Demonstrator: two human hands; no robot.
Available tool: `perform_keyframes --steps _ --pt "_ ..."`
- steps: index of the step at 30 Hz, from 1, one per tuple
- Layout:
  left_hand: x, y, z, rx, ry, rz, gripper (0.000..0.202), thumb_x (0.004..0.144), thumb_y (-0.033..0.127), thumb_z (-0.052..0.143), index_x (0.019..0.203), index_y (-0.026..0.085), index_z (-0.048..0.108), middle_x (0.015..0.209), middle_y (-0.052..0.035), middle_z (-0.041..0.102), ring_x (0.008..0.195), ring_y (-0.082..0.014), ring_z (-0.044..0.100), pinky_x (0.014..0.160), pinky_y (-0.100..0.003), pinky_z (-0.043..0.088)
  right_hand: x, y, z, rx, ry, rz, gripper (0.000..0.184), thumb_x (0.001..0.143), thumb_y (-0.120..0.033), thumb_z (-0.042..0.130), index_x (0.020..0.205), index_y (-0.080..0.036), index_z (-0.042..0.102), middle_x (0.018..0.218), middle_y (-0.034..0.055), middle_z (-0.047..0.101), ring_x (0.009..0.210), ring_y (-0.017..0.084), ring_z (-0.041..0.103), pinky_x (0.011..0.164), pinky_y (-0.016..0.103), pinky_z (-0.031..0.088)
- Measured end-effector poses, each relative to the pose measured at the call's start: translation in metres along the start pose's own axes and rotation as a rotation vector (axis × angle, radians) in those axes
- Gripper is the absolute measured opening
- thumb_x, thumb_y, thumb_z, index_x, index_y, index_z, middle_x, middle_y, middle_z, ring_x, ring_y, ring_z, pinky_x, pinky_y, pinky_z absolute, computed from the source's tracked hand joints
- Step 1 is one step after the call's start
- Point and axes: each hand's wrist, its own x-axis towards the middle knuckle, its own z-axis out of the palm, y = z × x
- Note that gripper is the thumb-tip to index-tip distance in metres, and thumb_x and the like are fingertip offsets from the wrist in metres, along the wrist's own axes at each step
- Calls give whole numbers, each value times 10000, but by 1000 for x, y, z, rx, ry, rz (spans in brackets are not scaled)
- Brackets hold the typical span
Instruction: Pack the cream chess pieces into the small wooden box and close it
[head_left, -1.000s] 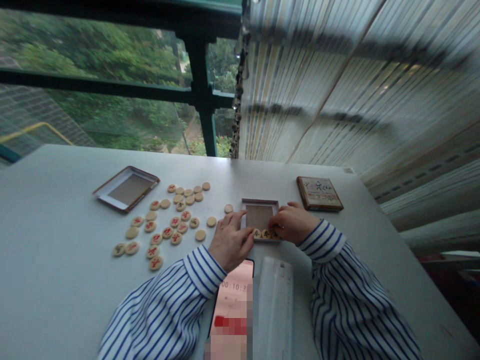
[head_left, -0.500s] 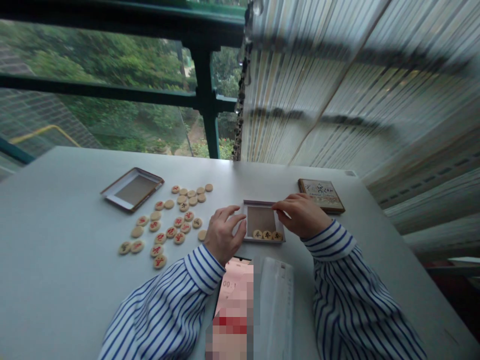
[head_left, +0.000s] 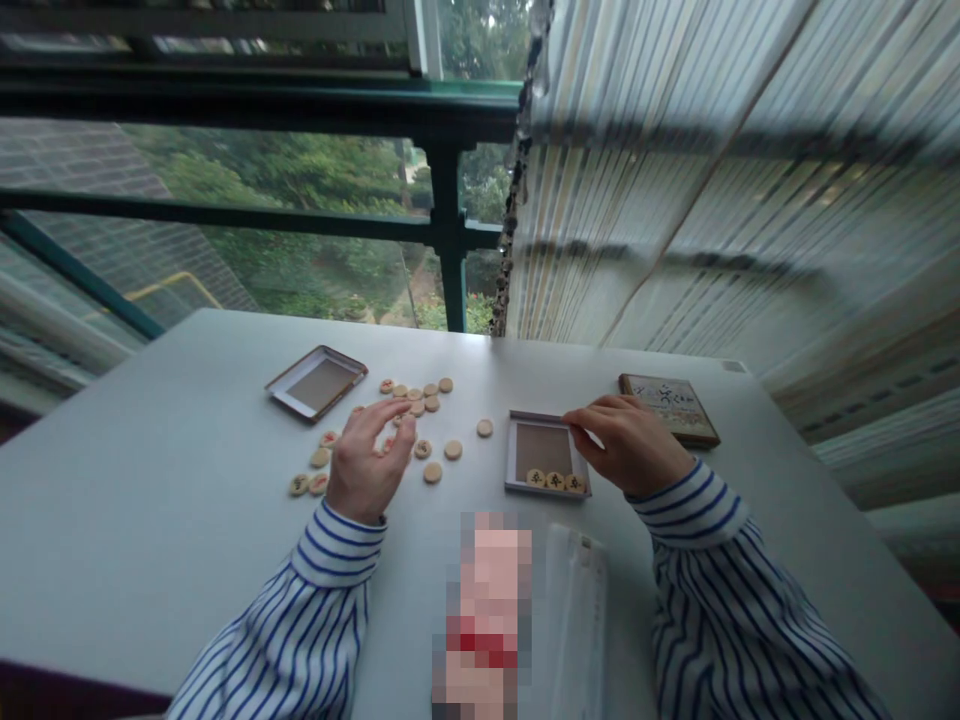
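Observation:
My left hand (head_left: 369,463) is over the scattered round wooden Chinese chess pieces (head_left: 453,450), thumb and fingers apart, and hides several of them. Some pieces bear red or black characters; others show a plain side. The fingers of my right hand (head_left: 626,445) pinch the top right rim of a shallow open box (head_left: 543,444). Inside it, three pieces with black characters (head_left: 555,481) stand in a row along the near wall.
Another shallow open box part (head_left: 304,412) lies at the far left, tilted. A printed box (head_left: 670,408) is behind my right hand. Near me are a blurred-out phone (head_left: 495,600) and a translucent plastic case (head_left: 576,620). A window and a curtain border the white table (head_left: 187,500).
My left hand has moved left, away from the open box and over the loose pieces. Two plain pieces now show between the group and the box. My right hand stays at the rim. The view has shifted.

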Motion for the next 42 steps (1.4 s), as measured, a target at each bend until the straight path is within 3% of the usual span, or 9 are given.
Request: perform_keyframes --steps 4,7,11,20,28,42 --pt "-6 -15 -21 65 67 -65 232 783 278 521 965 162 604 1009 -68 628 966 -196 567 802 -333 479 2 -10 2 19 35 -10 233 832 -217 434 932 -195 644 874 53 678 841 175 569 789 297 342" --pt "-13 -15 -25 83 51 -29 212 785 258 519 959 165 598 1018 -70 628 974 -196 565 847 -352 458 6 -20 4 31 27 -36 220 826 -206 442 930 -188 634 859 51 678 826 170 573 778 289 346" --pt "-26 -8 -16 108 -24 104 181 773 231 535 931 166 594 942 -65 648 929 -194 581 855 -358 447 13 -35 7 35 -7 -63 208 821 -192 447 922 -181 629 844 52 676 813 168 573 765 286 347" --pt "-56 -4 18 265 -210 128 235 758 240 540 973 152 573 983 -87 628 941 -237 558 816 -391 439 29 -64 11 37 -24 -101 238 842 -201 414 964 -188 618 856 62 674 830 168 566 743 283 335" --pt "-59 -5 21 363 -224 130 166 763 256 536 892 168 592 926 -74 643 865 -234 566 745 -375 418 41 -84 17 66 -36 -178 223 846 -206 401 916 -189 613 804 46 665 769 157 554 698 279 306" --pt "-56 -5 21 401 -254 155 135 802 233 495 865 204 612 865 -37 649 810 -202 548 707 -340 385 43 -88 27 77 -71 -200 232 856 -202 386 897 -197 614 764 48 644 779 155 541 716 275 295"
